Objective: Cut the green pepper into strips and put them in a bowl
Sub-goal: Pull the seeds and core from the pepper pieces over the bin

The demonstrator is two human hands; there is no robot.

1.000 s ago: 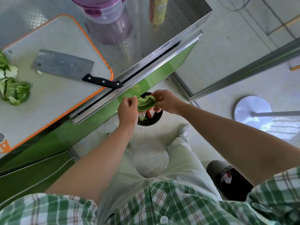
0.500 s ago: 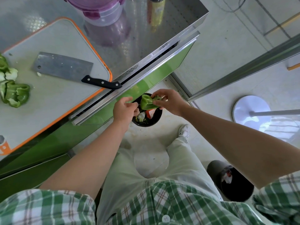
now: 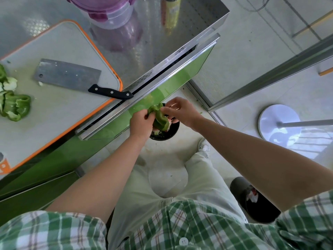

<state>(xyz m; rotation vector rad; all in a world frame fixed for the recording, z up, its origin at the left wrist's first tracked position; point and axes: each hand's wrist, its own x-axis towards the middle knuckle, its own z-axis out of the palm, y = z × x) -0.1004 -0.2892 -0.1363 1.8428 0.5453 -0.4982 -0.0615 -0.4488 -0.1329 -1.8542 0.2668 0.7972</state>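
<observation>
Both hands hold a green pepper piece (image 3: 159,118) below the counter edge, over a small black bin (image 3: 166,135) on the floor. My left hand (image 3: 141,123) grips its left side. My right hand (image 3: 180,110) pinches its upper right part. More green pepper pieces (image 3: 15,105) lie at the left of the orange-rimmed cutting board (image 3: 59,109). A cleaver (image 3: 72,76) with a black handle rests flat on the board, handle pointing right past the board's edge.
A clear container with a purple lid (image 3: 106,11) and a yellow bottle (image 3: 171,13) stand at the back of the steel counter (image 3: 180,37). A second dark bin (image 3: 252,201) sits on the floor at lower right. A white round stand base (image 3: 277,121) is at right.
The pepper piece has turned more upright between my hands. My left hand, apart from it half a second ago, now grips it again.
</observation>
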